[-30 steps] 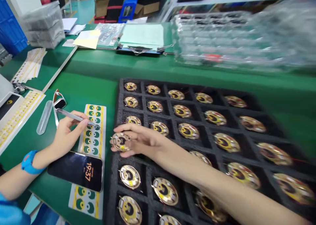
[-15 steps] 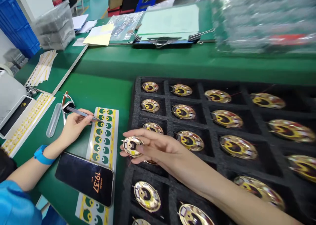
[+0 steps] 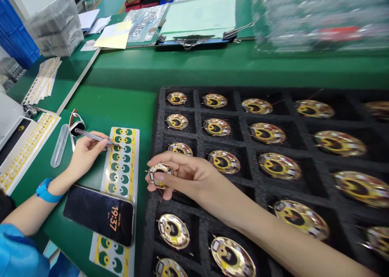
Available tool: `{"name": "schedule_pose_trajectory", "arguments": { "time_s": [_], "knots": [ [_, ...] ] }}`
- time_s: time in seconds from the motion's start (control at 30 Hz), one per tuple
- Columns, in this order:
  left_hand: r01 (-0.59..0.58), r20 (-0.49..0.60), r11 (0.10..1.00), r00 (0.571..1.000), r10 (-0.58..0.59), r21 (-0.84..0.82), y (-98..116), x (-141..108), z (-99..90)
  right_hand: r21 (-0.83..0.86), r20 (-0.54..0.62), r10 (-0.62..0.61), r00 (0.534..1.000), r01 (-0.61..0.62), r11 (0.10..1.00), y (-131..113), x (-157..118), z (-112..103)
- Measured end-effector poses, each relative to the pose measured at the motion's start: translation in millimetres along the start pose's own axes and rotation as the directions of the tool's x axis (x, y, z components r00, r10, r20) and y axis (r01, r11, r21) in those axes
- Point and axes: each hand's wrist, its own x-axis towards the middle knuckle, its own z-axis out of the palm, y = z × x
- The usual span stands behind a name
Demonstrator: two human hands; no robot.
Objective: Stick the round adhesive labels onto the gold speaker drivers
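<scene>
My left hand (image 3: 86, 152) is closed round metal tweezers (image 3: 94, 137), whose tip lies over the upper part of a sheet of yellow and green stickers (image 3: 120, 163). Between thumb and fingers my right hand (image 3: 185, 173) pinches a round, shiny gold part with a dark centre (image 3: 159, 175), at the left edge of a black foam tray (image 3: 152, 145). My thumb covers some of the part. Similar gold parts (image 3: 174, 231) lie singly in the tray's compartments. A phone (image 3: 100, 214) rests on the lower part of the sticker sheet.
Left of the sheet are a watch (image 3: 76, 128) and a clear plastic tube (image 3: 60, 145). A clipboard with papers (image 3: 199, 18) lies at the back. Clear plastic trays (image 3: 319, 22) stand back right, and clear boxes (image 3: 57, 24) back left. More sticker strips (image 3: 28, 149) lie far left.
The whole view has shifted slightly. My right thumb has moved across the gold part, covering more of its middle. The tweezers stay over the upper sticker rows.
</scene>
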Motion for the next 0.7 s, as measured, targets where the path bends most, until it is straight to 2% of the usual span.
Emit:
{"name": "schedule_pose_trajectory", "arguments": {
  "time_s": [0.13, 0.3, 0.43, 0.7],
  "knots": [
    [-0.026, -0.004, 1.000, 1.000, 0.026, 0.016, -2.6, 1.8, -1.7, 0.005, 0.024, -0.018, 1.000, 0.018, 1.000, 4.4, 1.4, -1.3],
    [-0.047, 0.007, 0.999, 0.999, 0.047, 0.019, -9.7, 7.9, -2.9, -0.014, 0.027, 0.026, 0.999, -0.025, 1.000, -4.9, 1.2, 1.3],
    [-0.048, 0.061, 0.999, 0.997, 0.047, 0.010, -14.4, 18.0, -0.8, -0.035, 0.030, 0.055, 0.998, -0.054, 0.998, -11.5, 0.5, 3.5],
    [-0.005, 0.182, 1.000, 0.983, 0.005, -0.001, -11.9, 30.2, -3.7, -0.027, 0.046, 0.026, 0.999, -0.025, 0.999, -4.8, 2.4, 1.9]
  ]
}}
